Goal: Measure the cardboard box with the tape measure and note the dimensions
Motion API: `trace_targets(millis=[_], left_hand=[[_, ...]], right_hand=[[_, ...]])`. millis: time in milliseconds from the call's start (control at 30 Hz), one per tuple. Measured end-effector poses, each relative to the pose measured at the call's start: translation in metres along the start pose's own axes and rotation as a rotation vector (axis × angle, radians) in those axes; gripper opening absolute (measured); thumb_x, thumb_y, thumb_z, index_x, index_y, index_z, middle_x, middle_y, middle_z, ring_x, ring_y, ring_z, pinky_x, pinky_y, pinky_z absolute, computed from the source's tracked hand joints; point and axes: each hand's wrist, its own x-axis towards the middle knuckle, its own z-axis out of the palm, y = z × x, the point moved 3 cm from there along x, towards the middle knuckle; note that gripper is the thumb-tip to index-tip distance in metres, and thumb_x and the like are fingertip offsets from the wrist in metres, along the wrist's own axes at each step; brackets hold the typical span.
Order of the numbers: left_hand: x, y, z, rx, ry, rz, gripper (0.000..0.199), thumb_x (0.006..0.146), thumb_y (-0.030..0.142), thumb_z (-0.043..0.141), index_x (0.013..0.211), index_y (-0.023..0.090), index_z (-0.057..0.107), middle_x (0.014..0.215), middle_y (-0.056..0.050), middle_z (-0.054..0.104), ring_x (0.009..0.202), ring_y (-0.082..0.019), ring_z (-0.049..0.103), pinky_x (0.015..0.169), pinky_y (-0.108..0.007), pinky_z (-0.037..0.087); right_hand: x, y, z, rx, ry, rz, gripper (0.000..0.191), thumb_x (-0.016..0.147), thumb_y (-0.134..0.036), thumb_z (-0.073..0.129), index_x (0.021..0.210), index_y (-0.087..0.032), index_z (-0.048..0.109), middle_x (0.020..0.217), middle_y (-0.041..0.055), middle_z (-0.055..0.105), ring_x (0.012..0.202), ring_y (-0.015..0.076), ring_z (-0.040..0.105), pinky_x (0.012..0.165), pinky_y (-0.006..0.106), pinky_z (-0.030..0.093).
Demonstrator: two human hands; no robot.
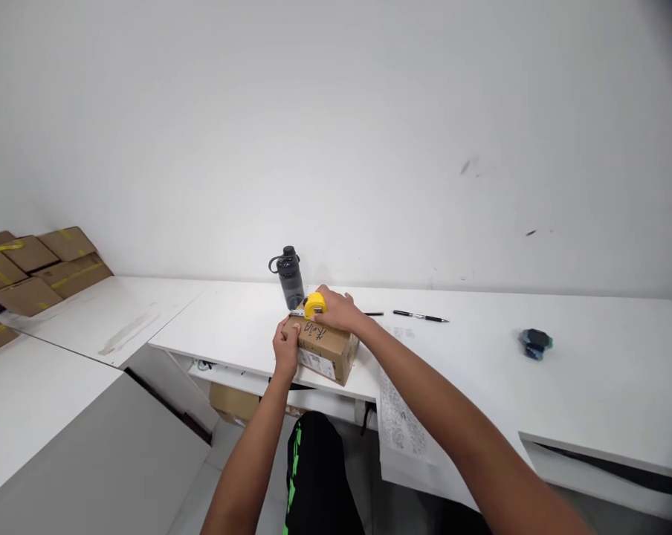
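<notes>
A small brown cardboard box [330, 343] lies near the front edge of the white table, with black handwriting on top and a white label on its side. My left hand [285, 351] is closed around its left end, thumb on the top face. A yellow tape measure [314, 305] rests over the far top edge of the box, gripped in my right hand [337, 310]. A short length of its blade [296, 313] shows out to the left, reaching toward my left fingers. Whether those fingers also touch the blade, I cannot tell.
Behind the box stands a dark water bottle [290, 281]. A black pen [419, 316] lies to the right, above a printed sheet [406, 423] hanging over the table's edge. Farther right sits a small dark blue object [535, 342]. Several cardboard boxes [71, 275] are piled at far left.
</notes>
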Motion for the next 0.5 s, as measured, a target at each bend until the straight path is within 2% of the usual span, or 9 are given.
trace_targets(millis=[100,200,367,500], left_hand=[[0.001,-0.001,-0.003,-0.017,-0.004,-0.015,0.047,0.077,0.041,0.065,0.117,0.016,0.063,0.116,-0.009,0.068,0.106,-0.023,0.064,0.094,-0.035,0.050],[0.000,-0.001,-0.004,-0.030,0.005,-0.037,0.049,0.078,0.040,0.065,0.120,0.016,0.062,0.120,-0.011,0.067,0.110,-0.024,0.063,0.096,-0.035,0.050],[-0.003,0.002,-0.002,-0.046,-0.013,-0.030,0.051,0.078,0.040,0.065,0.124,0.017,0.062,0.127,-0.011,0.065,0.116,-0.023,0.061,0.098,-0.033,0.049],[-0.007,0.007,0.000,-0.072,-0.050,-0.041,0.052,0.077,0.040,0.065,0.124,0.016,0.062,0.124,-0.011,0.066,0.111,-0.023,0.063,0.096,-0.034,0.050]], right_hand=[[0.011,-0.010,0.009,0.046,-0.013,-0.047,0.038,0.076,-0.037,0.067,0.106,-0.025,0.047,0.107,0.0079,0.068,0.096,0.0294,0.063,0.086,0.042,0.042],[0.013,-0.011,0.020,0.112,0.011,-0.098,0.042,0.076,-0.035,0.066,0.111,-0.025,0.046,0.107,0.0064,0.066,0.091,0.0254,0.063,0.075,0.034,0.045],[0.005,-0.001,0.028,0.327,0.062,-0.135,0.051,0.078,-0.034,0.064,0.123,-0.025,0.042,0.109,0.0041,0.064,0.094,0.0206,0.062,0.079,0.032,0.048],[0.000,0.002,0.029,0.393,0.061,-0.121,0.057,0.078,-0.032,0.064,0.129,-0.025,0.040,0.112,0.0045,0.063,0.096,0.0200,0.062,0.083,0.034,0.049]])
